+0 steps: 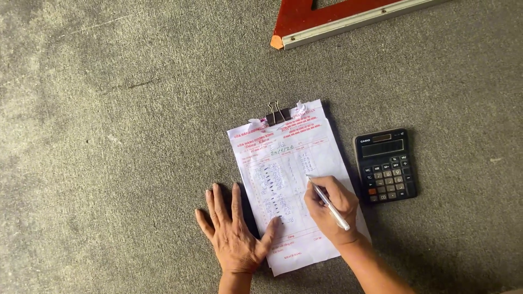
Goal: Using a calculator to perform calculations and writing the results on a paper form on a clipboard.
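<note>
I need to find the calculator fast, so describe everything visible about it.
The calculator is a small dark desktop model with a grey display strip at its top and rows of dark keys below, one orange key at lower left. It looks like plastic. It lies flat, face up, slightly tilted, on the grey floor, just right of the clipped paper form. Nothing touches it; the right hand, holding a pen, is nearest.

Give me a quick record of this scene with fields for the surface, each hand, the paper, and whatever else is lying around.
surface: grey rough floor
left hand: flat, fingers spread, on the lower left edge of the paper
right hand: holds a pen, tip on the paper
paper: printed form with handwriting, held by a binder clip at the top
calculator: dark, right of the paper, untouched
top edge: red board with metal strip, partly out of view
</note>
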